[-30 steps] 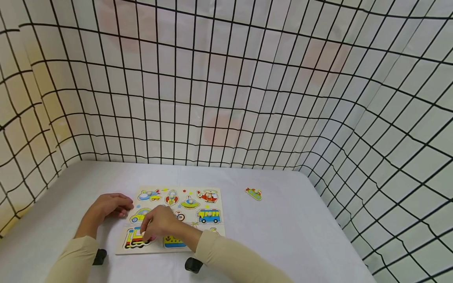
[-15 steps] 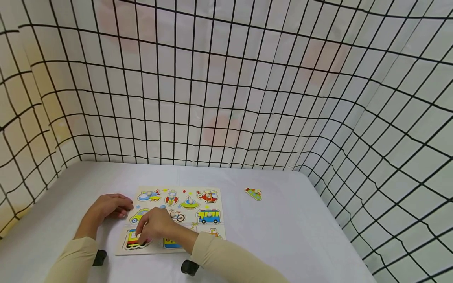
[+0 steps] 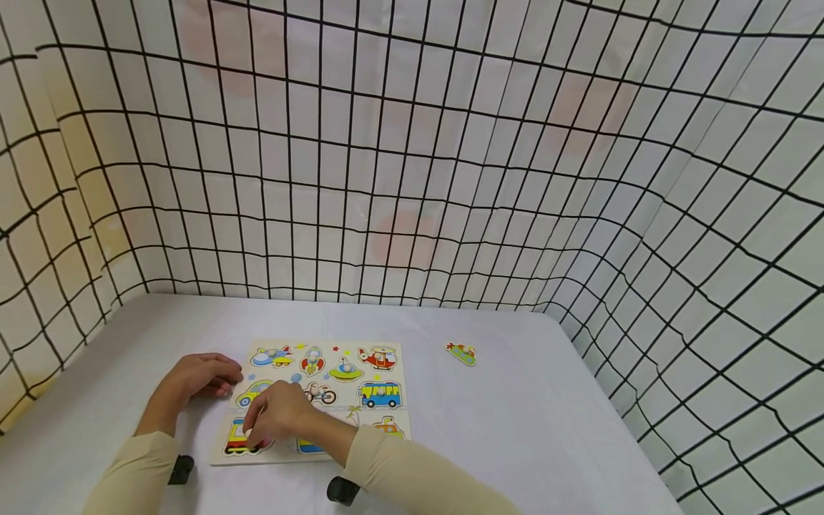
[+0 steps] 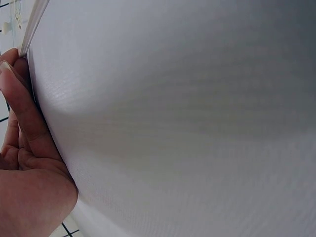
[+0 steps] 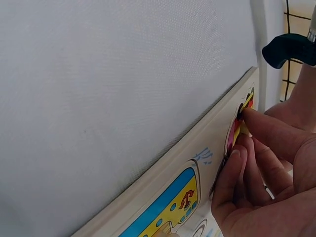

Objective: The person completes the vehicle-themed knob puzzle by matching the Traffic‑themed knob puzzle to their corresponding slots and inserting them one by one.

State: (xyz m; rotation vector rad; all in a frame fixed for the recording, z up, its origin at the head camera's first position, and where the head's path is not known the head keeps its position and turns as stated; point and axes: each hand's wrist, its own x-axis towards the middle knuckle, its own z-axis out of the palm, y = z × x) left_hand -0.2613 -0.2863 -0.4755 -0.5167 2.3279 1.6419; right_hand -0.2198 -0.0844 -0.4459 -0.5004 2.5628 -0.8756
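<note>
On the white table lies a wooden peg puzzle board [image 3: 288, 453] with colourful vehicle pictures. My right hand [image 3: 281, 413] pinches the small knob of the train puzzle piece [image 3: 235, 438] at the board's near left corner. In the right wrist view, thumb and fingertips close around the train at the board's surface and cover much of it. Beside the board's left edge, my left hand [image 3: 201, 373] rests on the table, its fingertips right at the edge. Seen from the left wrist, its fingers [image 4: 32, 123] are loosely bent, with nothing in them.
A loose green puzzle piece [image 3: 462, 353] with a red propeller lies right of the board. Pieces such as the blue bus [image 3: 380, 393], the helicopter [image 3: 378, 357] and the bicycle [image 3: 322, 393] sit on the board. White sheeting with a black grid [image 3: 399, 186] encloses the table.
My right hand has shifted slightly left and toward me with the train piece, uncovering more of the bicycle and the orange picture at lower right. My left hand has stayed put.
</note>
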